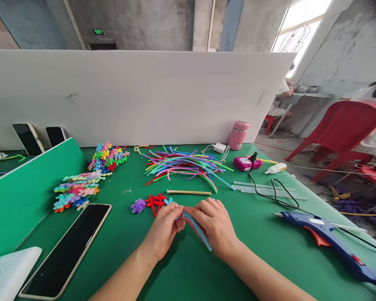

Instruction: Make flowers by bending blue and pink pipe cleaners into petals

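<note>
My left hand (167, 230) and my right hand (214, 225) meet at the front middle of the green table. Both pinch the upper end of a light blue pipe cleaner strip (200, 234), whose free end slants down below my right fingers. A pinkish strip runs along its left side. Just beyond my left hand are red pipe cleaner flowers (156, 202), a purple flower (138, 206) and a small blue one (168, 201), partly hidden by my fingers. A thin tan stick (189, 192) lies behind both hands.
Loose coloured pipe cleaners (184, 165) are piled farther back. Finished flowers (78, 188) and a phone (69, 251) lie left. A blue glue gun (327, 242), its black cord, clear glue sticks (266, 190), a white bottle (275, 168) and a pink flask (238, 135) are right.
</note>
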Demonstrator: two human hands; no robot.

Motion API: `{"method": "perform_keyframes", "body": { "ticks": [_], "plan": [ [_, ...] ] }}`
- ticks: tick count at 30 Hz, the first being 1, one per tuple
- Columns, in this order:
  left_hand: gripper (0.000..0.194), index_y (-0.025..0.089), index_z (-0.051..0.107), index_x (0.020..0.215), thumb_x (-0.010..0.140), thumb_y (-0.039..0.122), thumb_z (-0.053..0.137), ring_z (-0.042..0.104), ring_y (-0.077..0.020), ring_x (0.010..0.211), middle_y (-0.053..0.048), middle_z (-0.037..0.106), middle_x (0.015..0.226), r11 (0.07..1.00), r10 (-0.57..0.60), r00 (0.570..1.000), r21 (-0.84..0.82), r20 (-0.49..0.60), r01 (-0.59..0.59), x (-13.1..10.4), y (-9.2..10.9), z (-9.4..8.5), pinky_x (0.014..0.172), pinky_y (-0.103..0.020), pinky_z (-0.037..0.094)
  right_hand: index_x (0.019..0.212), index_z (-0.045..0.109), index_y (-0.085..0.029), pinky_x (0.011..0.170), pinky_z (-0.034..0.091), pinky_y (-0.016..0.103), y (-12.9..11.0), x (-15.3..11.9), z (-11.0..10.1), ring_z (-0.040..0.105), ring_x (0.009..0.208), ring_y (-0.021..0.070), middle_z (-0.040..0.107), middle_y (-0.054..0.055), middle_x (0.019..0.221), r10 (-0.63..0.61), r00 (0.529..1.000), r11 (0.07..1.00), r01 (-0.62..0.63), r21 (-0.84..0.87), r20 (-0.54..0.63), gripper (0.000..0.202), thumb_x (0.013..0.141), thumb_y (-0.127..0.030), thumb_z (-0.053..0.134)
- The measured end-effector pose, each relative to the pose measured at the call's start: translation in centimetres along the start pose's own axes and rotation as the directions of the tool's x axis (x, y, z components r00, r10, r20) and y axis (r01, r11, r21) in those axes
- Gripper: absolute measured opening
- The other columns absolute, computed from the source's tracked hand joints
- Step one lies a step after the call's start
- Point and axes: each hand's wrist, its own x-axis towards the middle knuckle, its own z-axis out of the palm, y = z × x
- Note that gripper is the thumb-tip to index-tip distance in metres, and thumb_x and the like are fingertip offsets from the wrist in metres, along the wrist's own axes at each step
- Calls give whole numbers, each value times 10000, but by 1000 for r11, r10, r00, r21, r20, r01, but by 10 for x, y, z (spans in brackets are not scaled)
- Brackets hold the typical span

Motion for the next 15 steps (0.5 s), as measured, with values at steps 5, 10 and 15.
{"method": "perform_keyframes", "body": {
  "ticks": [5, 10, 15],
  "plan": [
    [259, 162, 451, 536, 671, 292, 630, 384, -67, 493, 66, 378, 522, 997, 23, 1000, 78, 19, -25, -1, 1, 1, 516, -205, 323, 808, 625, -219, 584, 227, 286, 1, 0, -1, 409, 637, 137, 556, 17, 653, 23, 997, 1000, -23, 1, 73, 220, 853, -334, 442],
    [271, 169, 446, 543, 699, 334, 594, 362, -85, 518, 58, 376, 522, 964, 83, 995, 249, 51, -93, -1, 2, 1, 519, -218, 304, 753, 594, -185, 592, 246, 282, 2, 0, 1, 419, 655, 147, 543, 32, 680, 67, 981, 995, -79, 61, 184, 254, 858, -320, 406],
    [270, 173, 471, 576, 757, 368, 517, 348, -102, 548, 50, 379, 529, 871, 159, 979, 448, 128, -200, 0, 5, -2, 537, -228, 298, 661, 558, -165, 574, 286, 254, -1, 3, 3, 417, 616, 130, 493, 17, 630, 251, 919, 792, -375, 481, 304, 315, 853, -341, 380]
  ]
}}
